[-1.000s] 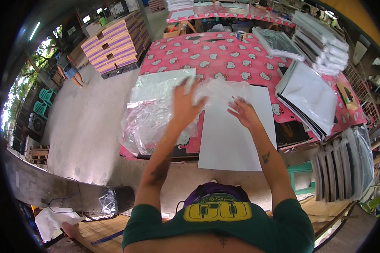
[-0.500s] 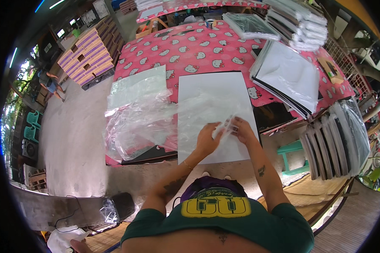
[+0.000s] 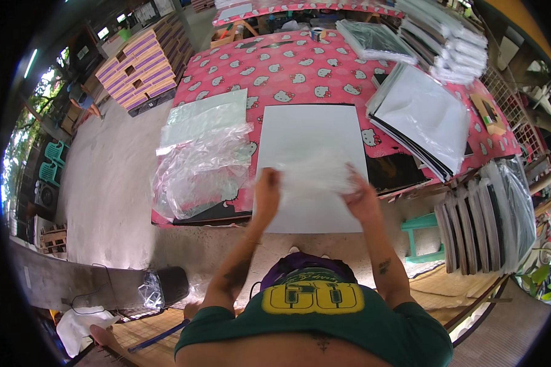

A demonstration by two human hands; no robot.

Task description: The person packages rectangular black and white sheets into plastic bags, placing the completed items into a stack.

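A large white board [image 3: 309, 137] lies flat on the table with the pink patterned cloth [image 3: 275, 67], its near end over the table's front edge. Above that near end I hold a clear plastic bag [image 3: 312, 174] stretched between both hands. My left hand [image 3: 266, 189] grips its left edge. The bag's right edge is pinched in my right hand [image 3: 360, 196]. The bag is blurred and its mouth cannot be made out.
A loose pile of clear plastic bags [image 3: 199, 162] lies left of the board. Bagged boards [image 3: 419, 116] are stacked to the right, more stacks [image 3: 444, 37] at the back right. A rack of upright bagged boards [image 3: 480, 214] stands right of the table. Boxes [image 3: 141, 61] sit far left.
My hands came back from the far end of the board to its near end. They have moved apart, spreading the clear bag between them. The view has tipped forward over the table.
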